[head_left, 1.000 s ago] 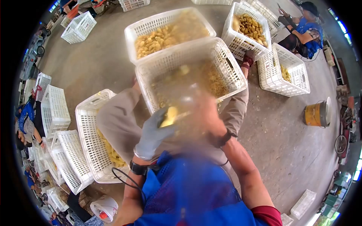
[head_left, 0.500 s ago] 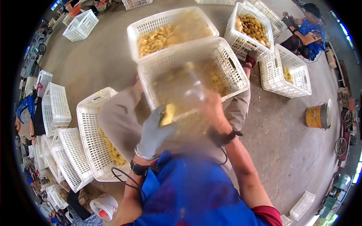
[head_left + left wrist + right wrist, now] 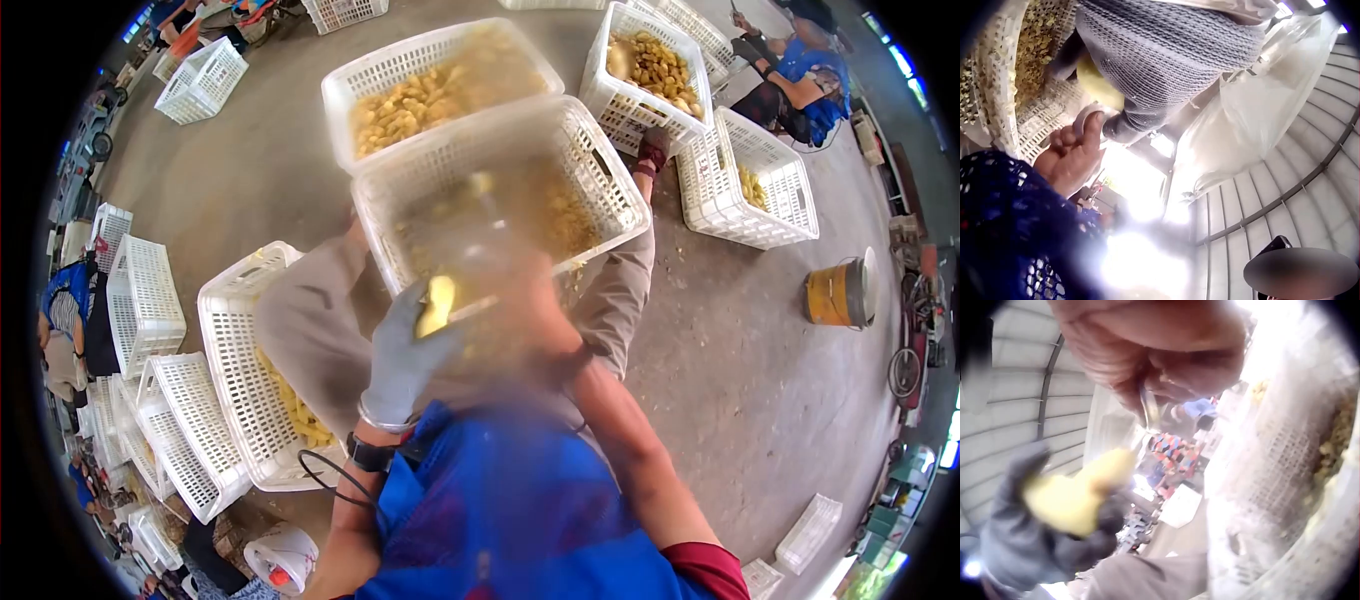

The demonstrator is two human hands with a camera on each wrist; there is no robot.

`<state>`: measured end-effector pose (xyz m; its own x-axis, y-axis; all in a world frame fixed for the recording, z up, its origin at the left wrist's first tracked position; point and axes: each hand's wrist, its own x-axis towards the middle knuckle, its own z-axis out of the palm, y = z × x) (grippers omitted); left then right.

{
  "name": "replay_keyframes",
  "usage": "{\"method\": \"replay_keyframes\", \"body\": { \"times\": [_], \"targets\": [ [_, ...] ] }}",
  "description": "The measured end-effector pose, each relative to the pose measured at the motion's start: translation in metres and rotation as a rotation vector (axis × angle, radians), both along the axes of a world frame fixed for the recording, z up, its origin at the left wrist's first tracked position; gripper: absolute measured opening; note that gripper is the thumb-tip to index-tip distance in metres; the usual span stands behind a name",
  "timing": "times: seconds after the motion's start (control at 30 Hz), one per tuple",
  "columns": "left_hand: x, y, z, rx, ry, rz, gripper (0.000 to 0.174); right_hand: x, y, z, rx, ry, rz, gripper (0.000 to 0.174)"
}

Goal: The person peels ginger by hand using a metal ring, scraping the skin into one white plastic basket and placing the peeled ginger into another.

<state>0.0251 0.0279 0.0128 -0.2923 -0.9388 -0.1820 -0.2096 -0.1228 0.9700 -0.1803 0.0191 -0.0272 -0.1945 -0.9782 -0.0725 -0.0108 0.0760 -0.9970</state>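
Observation:
My gloved left hand (image 3: 398,352) grips a knobbly yellow piece of ginger (image 3: 437,306), with its fingers curled around the root in the right wrist view. Close to it on the right, my bare right hand (image 3: 535,305) is blurred in the head view. The right wrist view shows its curled fingers pinching a thin, pale, shiny tool (image 3: 1149,407); I cannot tell its kind. Both hands are at the near rim of a white lattice crate (image 3: 600,160) between the knees, which has small yellowish scraps in its bottom.
Beyond it stands another white crate (image 3: 340,125) of ginger. A ginger crate (image 3: 225,370) sits by the left leg, and more crates (image 3: 615,105) are at the far right. A yellow bucket (image 3: 832,295) stands on the floor at right. A seated person (image 3: 805,85) works at upper right.
The ginger has turned slightly in the left hand, which keeps its hold. The right hand has shifted a little left, closer to the ginger. The head view has moved slightly.

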Motion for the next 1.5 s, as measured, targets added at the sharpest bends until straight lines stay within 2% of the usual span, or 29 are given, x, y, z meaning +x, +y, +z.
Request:
{"method": "replay_keyframes", "body": {
  "times": [0.03, 0.13, 0.17, 0.27, 0.3, 0.37, 0.4, 0.43, 0.53, 0.57, 0.63, 0.7, 0.77, 0.97, 1.0, 1.03, 1.1, 1.17, 1.23, 1.33, 1.43, 1.5],
  "targets": [
    [0.006, 0.0, 0.001, -0.006, -0.072, -0.027, 0.068, -0.004, -0.002, 0.008, 0.07, -0.162, -0.055, 0.027],
    [0.01, 0.0, -0.011, -0.147, -0.108, -0.066, 0.068, -0.003, 0.002, 0.047, 0.087, -0.043, 0.067, 0.025],
    [0.009, -0.002, -0.013, -0.2, -0.118, -0.099, 0.066, 0.006, 0.007, 0.045, -0.007, -0.025, 0.101, 0.027],
    [0.001, 0.001, 0.002, 0.001, -0.035, -0.051, 0.064, 0.014, 0.007, 0.025, 0.001, -0.135, 0.042, 0.033],
    [0.001, 0.003, 0.01, 0.168, 0.185, -0.013, 0.061, 0.005, 0.0, 0.019, -0.004, 0.245, -0.072, 0.037],
    [0.006, 0.004, 0.022, 0.492, 0.617, 0.064, 0.055, -0.013, -0.003, 0.021, 0.059, 0.044, -0.097, 0.036],
    [0.016, 0.006, 0.001, 0.305, 0.406, -0.019, 0.053, -0.016, -0.001, 0.021, 0.099, -0.062, -0.111, 0.036],
    [0.032, 0.007, -0.038, 0.124, 0.194, -0.108, 0.052, -0.013, 0.003, 0.037, 0.073, -0.023, -0.069, 0.035],
    [0.018, 0.003, -0.05, -0.332, 0.037, -0.235, 0.054, -0.003, 0.016, 0.035, 0.125, -0.221, 0.098, 0.034],
    [0.017, 0.003, -0.051, -0.257, 0.049, -0.241, 0.055, 0.0, 0.019, 0.038, 0.117, -0.293, 0.135, 0.032],
    [0.015, 0.006, -0.044, 0.094, 0.257, -0.192, 0.057, 0.002, 0.024, 0.03, 0.139, -0.331, 0.179, 0.03],
    [0.004, 0.005, 0.006, 0.642, 0.64, -0.076, 0.059, 0.003, 0.026, 0.027, 0.121, -0.354, 0.207, 0.029],
    [0.003, 0.004, 0.015, 0.559, 0.556, -0.11, 0.062, 0.004, 0.026, 0.034, 0.066, -0.357, 0.219, 0.028],
    [0.005, -0.001, 0.013, 0.439, 0.279, -0.154, 0.064, -0.002, 0.019, 0.03, 0.016, -0.155, 0.329, 0.026],
    [0.006, -0.001, 0.013, 0.426, 0.223, -0.163, 0.064, -0.005, 0.016, 0.019, -0.042, 0.059, 0.254, 0.027],
    [0.007, 0.002, 0.017, 0.457, 0.281, -0.121, 0.064, -0.01, 0.011, 0.005, -0.099, 0.272, 0.18, 0.027],
    [0.008, 0.006, 0.031, 0.512, 0.4, -0.041, 0.064, -0.024, 0.006, 0.005, -0.066, 0.344, 0.075, 0.029],
    [0.011, 0.001, 0.016, 0.48, 0.359, -0.057, 0.064, -0.037, 0.001, 0.032, 0.108, 0.056, 0.028, 0.031],
    [0.007, 0.004, 0.009, 0.46, 0.277, -0.025, 0.064, -0.021, 0.01, 0.043, 0.027, 0.205, 0.223, 0.031],
    [0.003, 0.002, 0.003, 0.36, 0.194, -0.099, 0.065, -0.006, 0.009, 0.007, -0.178, 0.187, 0.278, 0.031],
    [0.011, 0.001, 0.016, 0.403, 0.231, -0.075, 0.065, -0.019, -0.002, -0.003, 0.062, 0.059, 0.099, 0.034],
    [0.014, 0.002, 0.013, 0.398, 0.243, -0.067, 0.064, -0.019, 0.001, 0.018, -0.005, 0.155, 0.242, 0.034]
  ]
}}
